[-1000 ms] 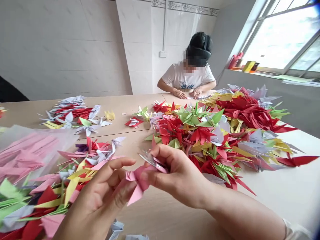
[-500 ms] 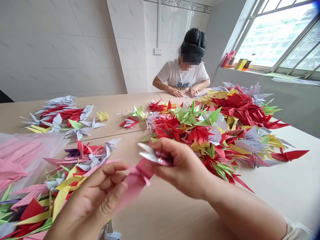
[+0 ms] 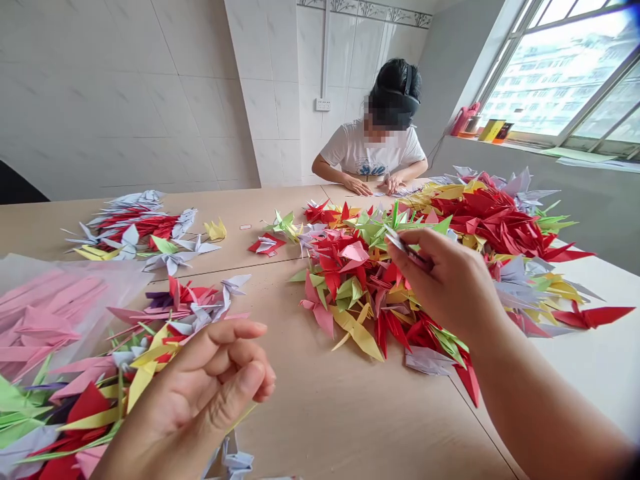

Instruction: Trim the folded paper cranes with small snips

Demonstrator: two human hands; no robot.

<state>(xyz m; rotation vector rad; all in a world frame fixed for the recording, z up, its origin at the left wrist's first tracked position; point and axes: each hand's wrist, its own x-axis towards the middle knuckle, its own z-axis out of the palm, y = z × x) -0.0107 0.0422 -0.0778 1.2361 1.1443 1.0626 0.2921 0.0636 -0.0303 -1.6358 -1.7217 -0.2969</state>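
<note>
Over the near edge of the right-hand pile of folded paper cranes [image 3: 357, 333], my right hand [image 3: 445, 280] is closed around a small pair of snips [image 3: 395, 235]. Their pale metal tips poke out beyond the thumb and forefinger; the handles are mostly hidden in my palm. My left hand [image 3: 215, 387] hovers at the lower left with nothing visible in it, its fingers loosely bent and a little apart. Beside and partly behind it lies a mixed heap of paper cranes [image 3: 145, 367] in red, yellow, green, pink and white. A pink crane [image 3: 355, 252] rests on the right-hand pile.
At the left, a clear plastic bag [image 3: 125, 277] holds pink folded paper. Another crane pile [image 3: 135, 223] lies farther back. Across the table [image 3: 295, 427], a person [image 3: 380, 147] in a white shirt bends over paper. Jars and boxes [image 3: 493, 130] stand on the windowsill.
The pink folded paper that was between my hands has left them. My right hand has moved right and up over the pile, still holding the snips. My left hand is now empty.
</note>
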